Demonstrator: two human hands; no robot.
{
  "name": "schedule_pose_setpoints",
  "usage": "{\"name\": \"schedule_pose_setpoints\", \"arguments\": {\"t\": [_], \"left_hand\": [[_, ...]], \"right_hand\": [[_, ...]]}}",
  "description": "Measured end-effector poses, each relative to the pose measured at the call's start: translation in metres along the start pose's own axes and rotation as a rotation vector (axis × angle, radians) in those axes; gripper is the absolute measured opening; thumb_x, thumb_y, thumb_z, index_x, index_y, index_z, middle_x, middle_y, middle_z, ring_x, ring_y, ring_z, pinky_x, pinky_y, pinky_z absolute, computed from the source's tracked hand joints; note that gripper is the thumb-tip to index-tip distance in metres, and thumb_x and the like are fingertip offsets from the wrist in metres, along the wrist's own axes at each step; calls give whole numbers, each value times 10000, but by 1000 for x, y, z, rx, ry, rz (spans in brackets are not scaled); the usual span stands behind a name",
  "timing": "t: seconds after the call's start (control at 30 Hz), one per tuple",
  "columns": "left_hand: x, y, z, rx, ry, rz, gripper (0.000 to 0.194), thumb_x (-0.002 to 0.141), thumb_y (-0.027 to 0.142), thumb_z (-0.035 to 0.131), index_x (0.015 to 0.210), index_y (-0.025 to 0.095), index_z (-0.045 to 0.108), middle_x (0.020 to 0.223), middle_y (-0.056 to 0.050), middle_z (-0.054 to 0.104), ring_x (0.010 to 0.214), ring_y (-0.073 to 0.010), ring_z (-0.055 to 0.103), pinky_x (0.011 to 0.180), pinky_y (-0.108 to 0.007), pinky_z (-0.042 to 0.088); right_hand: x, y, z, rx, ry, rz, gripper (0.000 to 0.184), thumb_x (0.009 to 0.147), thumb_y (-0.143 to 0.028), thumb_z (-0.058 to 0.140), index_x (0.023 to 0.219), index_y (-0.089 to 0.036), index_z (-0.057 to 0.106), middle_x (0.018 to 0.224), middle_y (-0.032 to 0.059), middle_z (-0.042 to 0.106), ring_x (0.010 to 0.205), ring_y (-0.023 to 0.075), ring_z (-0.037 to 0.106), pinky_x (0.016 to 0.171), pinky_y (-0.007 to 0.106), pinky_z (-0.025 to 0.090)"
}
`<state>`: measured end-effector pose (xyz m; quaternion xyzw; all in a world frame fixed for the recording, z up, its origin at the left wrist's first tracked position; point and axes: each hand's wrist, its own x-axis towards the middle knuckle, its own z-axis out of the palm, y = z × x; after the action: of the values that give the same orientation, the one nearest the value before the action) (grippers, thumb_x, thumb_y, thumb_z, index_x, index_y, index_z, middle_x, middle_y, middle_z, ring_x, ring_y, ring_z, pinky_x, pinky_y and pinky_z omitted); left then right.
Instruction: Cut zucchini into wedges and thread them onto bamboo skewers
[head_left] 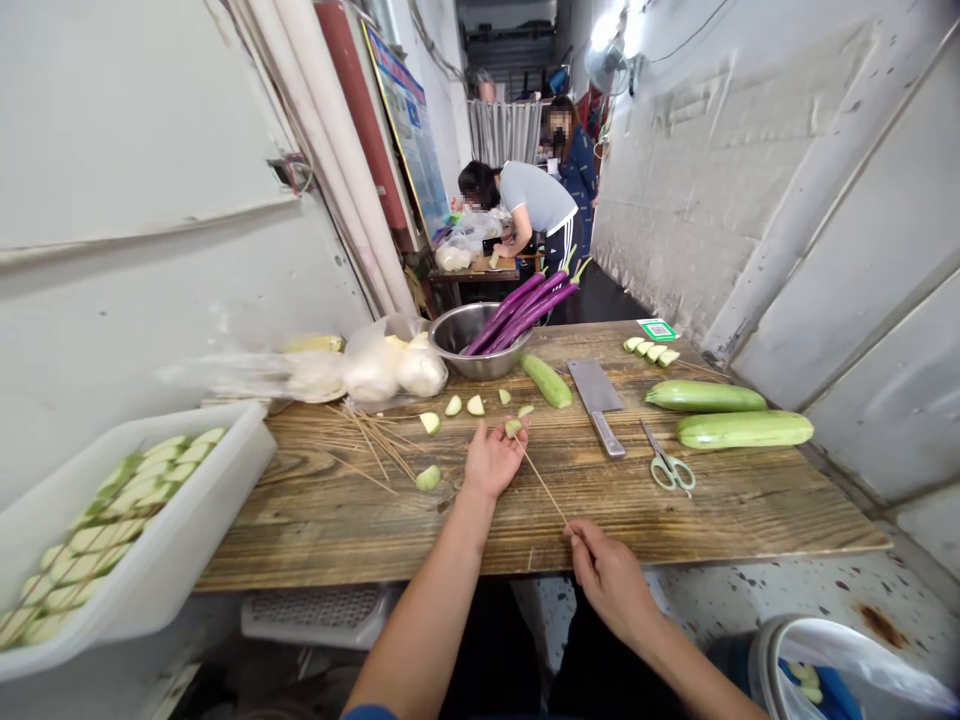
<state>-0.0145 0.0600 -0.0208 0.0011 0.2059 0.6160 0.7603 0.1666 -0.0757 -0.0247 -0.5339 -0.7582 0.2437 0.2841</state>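
Two bare hands work on the near side of the cleaver, joined by one thin skewer. Left and toward the person from the cleaver, the left hand lies palm up above the desk, its fingers half curled around a small squash piece. The skewer's far end meets that piece; how deep it goes, I cannot tell. Straight nearer from the cleaver, the right hand is closed in a pinch on the skewer's other end, right by the desk's near edge.

Between the cleaver and that edge runs a broad stretch of planks, giving the right hand room to move. Left of the cleaver it is tighter: a cut length of squash lies just beside it, then come scattered wedges and, farther left, loose skewers. Beyond and left of the cleaver, a metal bowl holds eggplants that stick out past its rim. To the cleaver's right lie scissors, a little nearer, and two whole squashes, with wood showing between them and the desk's near edge.
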Motion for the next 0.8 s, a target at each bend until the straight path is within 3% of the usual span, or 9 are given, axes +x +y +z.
{"name": "schedule_pose_setpoints", "arguments": {"t": [0.2, 0.3, 0.43, 0.53, 0.8], "left_hand": [[3, 1, -3, 43, 7, 27, 117, 842, 153, 455, 751, 112, 516, 802, -100, 585, 668, -99, 586, 548, -182, 502], [3, 3, -7, 15, 5, 10, 116, 812, 144, 447, 724, 112, 515, 713, -80, 564, 595, -97, 569, 471, -171, 462], [0, 4, -6, 2, -65, -28, 215, 801, 188, 399, 881, 52, 545, 964, -209, 592, 829, -207, 624, 588, -278, 534], [-2, 3, -2, 2, -63, -17, 247, 847, 173, 374, 1002, 35, 507, 1121, -244, 546, 1050, -260, 559, 739, -342, 544], [3, -3, -7, 54, -36, 32, 342, 899, 346, 369, 1003, 62, 527, 1085, -200, 593, 1088, -253, 540, 852, -371, 510]], "right_hand": [[1, 5, 7, -13, 23, -4, 347, 921, -323, 256, 1004, -166, 554, 738, 57, 663, 606, 173, 627, 581, 243, 440], [1, 7, 8, 10, 24, -19, 364, 923, -327, 259, 1027, -156, 564, 735, 64, 666, 646, 182, 638, 639, 257, 465], [1, 5, 7, 34, 19, -49, 358, 915, -302, 291, 1044, -154, 591, 815, 78, 682, 739, 191, 651, 701, 270, 478], [1, 3, 5, 42, 19, -48, 348, 908, -284, 311, 1057, -173, 606, 874, 72, 687, 761, 189, 653, 702, 269, 483], [2, 3, 9, 58, 53, -24, 344, 894, -275, 337, 1061, -171, 619, 861, 63, 696, 729, 185, 658, 668, 258, 492]]}}
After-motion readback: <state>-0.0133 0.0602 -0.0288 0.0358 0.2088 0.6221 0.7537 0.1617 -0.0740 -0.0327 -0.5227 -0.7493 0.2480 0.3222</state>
